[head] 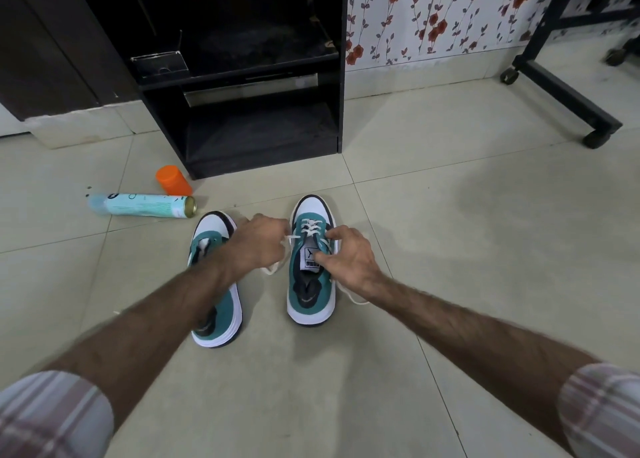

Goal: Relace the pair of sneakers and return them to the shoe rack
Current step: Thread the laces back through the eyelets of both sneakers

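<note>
Two teal and white sneakers stand side by side on the tiled floor, toes pointing away from me. The right sneaker [311, 284] has a white lace [310, 227] crossed through its front eyelets. My left hand [261, 242] is closed on the lace's left end beside the shoe. Over the tongue, my right hand [349, 256] pinches the lace at the right eyelets. A loose lace end trails on the floor under my right wrist. My left forearm partly hides the left sneaker [221, 308]; no lace shows on it. The black shoe rack [341, 76] stands just beyond the shoes.
A pale blue spray can [145, 205] lies on its side to the left, with an orange cap [173, 179] behind it. At the right stands a black frame on castor wheels [568, 100]. Floral wallpaper covers the wall at the back.
</note>
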